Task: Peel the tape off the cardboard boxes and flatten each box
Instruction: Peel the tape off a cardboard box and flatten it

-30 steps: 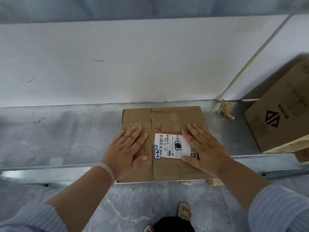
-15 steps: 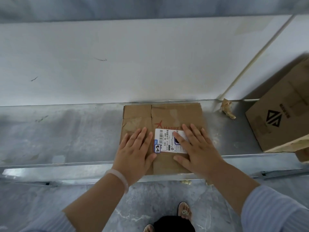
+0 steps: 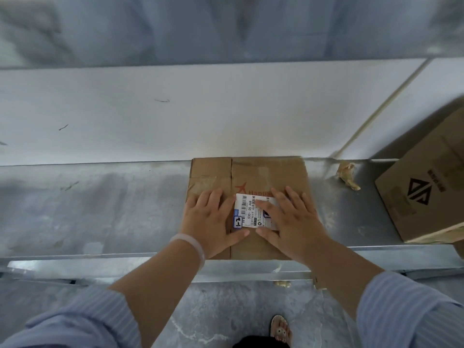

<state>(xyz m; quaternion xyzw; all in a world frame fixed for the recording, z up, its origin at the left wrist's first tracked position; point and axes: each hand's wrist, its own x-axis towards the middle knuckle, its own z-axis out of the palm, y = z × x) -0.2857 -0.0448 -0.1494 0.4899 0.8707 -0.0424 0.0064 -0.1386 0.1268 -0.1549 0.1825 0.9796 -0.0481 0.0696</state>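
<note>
A flattened brown cardboard box (image 3: 261, 172) lies on the metal shelf (image 3: 100, 209), its far edge against the white wall. A white shipping label (image 3: 248, 209) is stuck on its top. My left hand (image 3: 211, 222) presses flat on the box's left part, fingers straight. My right hand (image 3: 293, 219) presses flat on the right part and covers much of the label. A second cardboard box (image 3: 426, 197), still standing and tilted, with a black triangle logo, sits at the right end of the shelf.
A crumpled wad of brown tape (image 3: 347, 175) lies on the shelf between the two boxes. The white wall (image 3: 175, 116) closes the back of the shelf. Another metal shelf (image 3: 226, 28) hangs overhead. Below are a grey floor and my sandalled foot (image 3: 281, 330).
Both hands slid closer together on the flattened box, and the box shifted back toward the wall. The right hand now covers more of the label.
</note>
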